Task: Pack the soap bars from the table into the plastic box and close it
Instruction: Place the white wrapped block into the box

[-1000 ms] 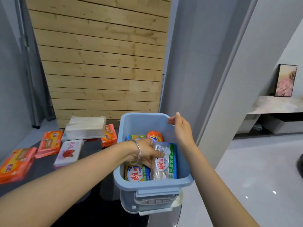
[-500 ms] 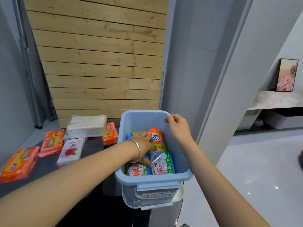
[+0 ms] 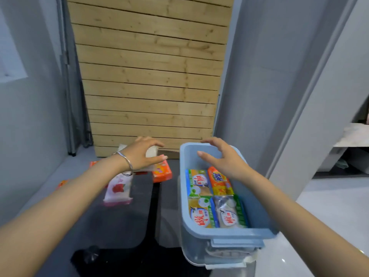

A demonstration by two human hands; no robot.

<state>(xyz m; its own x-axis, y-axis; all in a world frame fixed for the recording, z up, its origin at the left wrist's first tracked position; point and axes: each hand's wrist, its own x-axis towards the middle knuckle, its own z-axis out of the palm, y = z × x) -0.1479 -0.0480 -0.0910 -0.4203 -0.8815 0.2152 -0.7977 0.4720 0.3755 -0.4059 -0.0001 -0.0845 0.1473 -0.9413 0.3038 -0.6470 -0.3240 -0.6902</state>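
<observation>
Head view: my left hand (image 3: 142,154) has left the plastic box (image 3: 229,233) and now arches over a white pack (image 3: 152,153) left of it. I cannot tell whether that grip is pinching yet. The right hand (image 3: 221,158) hovers over the box's far end, grip spread. I judge another bar is next. Inside the box four soap bars (image 3: 200,213) lie flat, two by two. More wait on the surface (image 3: 119,222) left of the box.

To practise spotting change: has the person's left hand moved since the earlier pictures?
Yes. The left hand has come out of the blue box and gone left of it, over the white pack on the table.
</observation>
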